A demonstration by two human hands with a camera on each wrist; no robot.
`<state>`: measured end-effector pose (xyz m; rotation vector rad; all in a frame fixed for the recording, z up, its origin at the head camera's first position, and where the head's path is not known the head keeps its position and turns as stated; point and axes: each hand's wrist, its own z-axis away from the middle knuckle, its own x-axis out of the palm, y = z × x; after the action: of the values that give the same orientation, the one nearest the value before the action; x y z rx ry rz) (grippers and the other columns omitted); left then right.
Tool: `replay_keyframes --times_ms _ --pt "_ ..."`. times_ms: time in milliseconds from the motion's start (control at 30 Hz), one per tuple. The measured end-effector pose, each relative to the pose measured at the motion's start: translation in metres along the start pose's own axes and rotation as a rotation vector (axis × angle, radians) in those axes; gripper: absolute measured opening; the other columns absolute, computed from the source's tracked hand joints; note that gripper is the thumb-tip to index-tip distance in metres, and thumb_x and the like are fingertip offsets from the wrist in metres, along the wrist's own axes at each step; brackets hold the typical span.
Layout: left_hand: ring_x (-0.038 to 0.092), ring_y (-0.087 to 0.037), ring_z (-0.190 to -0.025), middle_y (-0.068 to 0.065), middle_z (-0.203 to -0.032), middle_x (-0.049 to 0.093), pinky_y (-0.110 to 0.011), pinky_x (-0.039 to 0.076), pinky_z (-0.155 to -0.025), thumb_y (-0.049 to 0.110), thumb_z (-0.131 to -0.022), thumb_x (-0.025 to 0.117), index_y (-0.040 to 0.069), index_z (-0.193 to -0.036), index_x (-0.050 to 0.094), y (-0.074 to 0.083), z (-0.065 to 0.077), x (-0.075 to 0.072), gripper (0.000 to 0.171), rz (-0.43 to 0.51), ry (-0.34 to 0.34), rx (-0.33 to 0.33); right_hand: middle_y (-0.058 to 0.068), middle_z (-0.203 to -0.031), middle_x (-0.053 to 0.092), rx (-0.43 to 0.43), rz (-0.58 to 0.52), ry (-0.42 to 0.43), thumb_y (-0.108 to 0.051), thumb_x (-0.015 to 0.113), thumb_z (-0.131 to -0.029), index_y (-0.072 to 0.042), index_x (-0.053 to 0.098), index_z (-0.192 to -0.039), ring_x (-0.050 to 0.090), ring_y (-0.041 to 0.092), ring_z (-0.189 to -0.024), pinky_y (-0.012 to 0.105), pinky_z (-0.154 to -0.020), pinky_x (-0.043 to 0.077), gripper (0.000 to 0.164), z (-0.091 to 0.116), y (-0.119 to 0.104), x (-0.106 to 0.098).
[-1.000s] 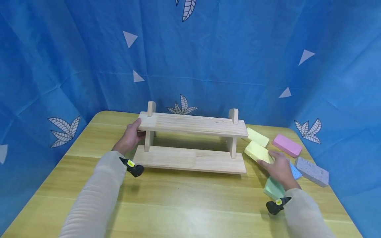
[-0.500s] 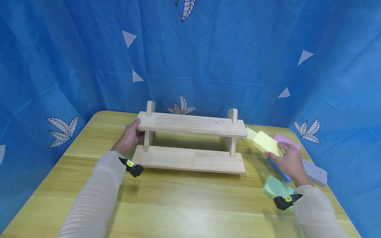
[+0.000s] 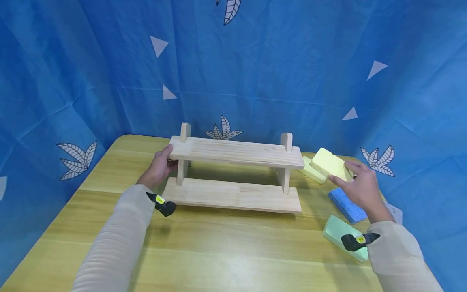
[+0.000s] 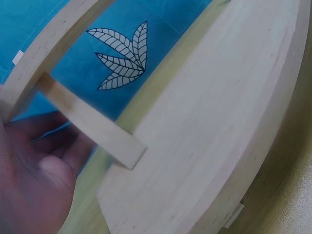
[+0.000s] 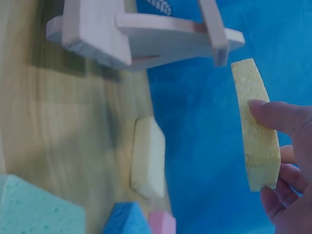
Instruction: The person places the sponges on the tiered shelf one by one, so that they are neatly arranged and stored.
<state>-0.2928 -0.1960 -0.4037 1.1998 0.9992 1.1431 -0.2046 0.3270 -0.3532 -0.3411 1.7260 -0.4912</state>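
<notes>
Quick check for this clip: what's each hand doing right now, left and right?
Left hand: holding the left end of the wooden rack's upper board.
Right hand: holding a yellow sponge off the table.

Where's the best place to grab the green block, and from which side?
I'd pinch the green block across its middle from above, thumb on one long side, fingers on the other: it lies flat, longer than wide, and table shows beside both long sides. The right hand holds a yellow block, so free it first.
</notes>
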Motion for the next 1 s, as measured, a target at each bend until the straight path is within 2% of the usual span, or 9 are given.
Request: replay_keyframes --times_ms 167,333,533,667,1000 --pt "0.024 -0.034 -0.139 -0.024 -0.150 0.018 -0.044 0.022 -0.114 0.047 -0.102 0.018 0.007 -0.152 0.007 -0.001 0.000 0.000 0.065 0.011 -0.009 0.002 0.028 -0.142 0.034 -0.018 0.022 0.005 -0.051 0.062 -0.086 0.001 0.038 -0.141 0.031 0.048 -0.120 0.058 -0.083 0.045 0.080 0.000 -0.014 -0.004" --pt "0.024 -0.034 -0.139 -0.024 -0.150 0.019 -0.044 0.022 -0.114 0.047 -0.102 0.019 0.006 -0.152 0.008 -0.001 -0.001 0.000 0.065 0.032 -0.005 0.001 0.026 -0.142 0.035 -0.064 0.038 -0.010 -0.052 0.063 -0.085 0.001 0.039 -0.141 0.029 0.047 -0.123 0.060 -0.084 0.042 0.081 0.001 -0.029 -0.002" --pt "0.023 -0.033 -0.139 -0.023 -0.151 0.017 -0.044 0.022 -0.114 0.047 -0.102 0.019 0.007 -0.152 0.006 -0.001 0.000 -0.001 0.065 0.035 -0.005 -0.007 0.026 -0.139 0.038 -0.137 -0.004 -0.021 -0.045 0.068 -0.084 0.003 0.040 -0.139 0.035 0.046 -0.121 0.057 -0.088 0.046 0.079 0.001 -0.043 0.008" --pt "0.025 -0.033 -0.139 -0.023 -0.150 0.019 -0.043 0.022 -0.114 0.047 -0.102 0.020 0.008 -0.152 0.007 0.000 0.001 -0.001 0.065 0.038 -0.001 -0.011 0.025 -0.139 0.039 -0.177 -0.025 -0.036 -0.041 0.070 -0.083 0.004 0.041 -0.139 0.034 0.045 -0.123 0.055 -0.089 0.046 0.077 -0.001 -0.052 0.015" --pt "0.026 -0.032 -0.139 -0.022 -0.150 0.020 -0.043 0.024 -0.114 0.047 -0.102 0.021 0.008 -0.152 0.010 0.000 0.000 -0.002 0.064 0.017 -0.003 -0.007 0.023 -0.137 0.042 -0.284 -0.037 -0.081 -0.034 0.073 -0.082 0.004 0.046 -0.135 0.037 0.040 -0.119 0.051 -0.085 0.045 0.071 -0.010 -0.076 0.034"
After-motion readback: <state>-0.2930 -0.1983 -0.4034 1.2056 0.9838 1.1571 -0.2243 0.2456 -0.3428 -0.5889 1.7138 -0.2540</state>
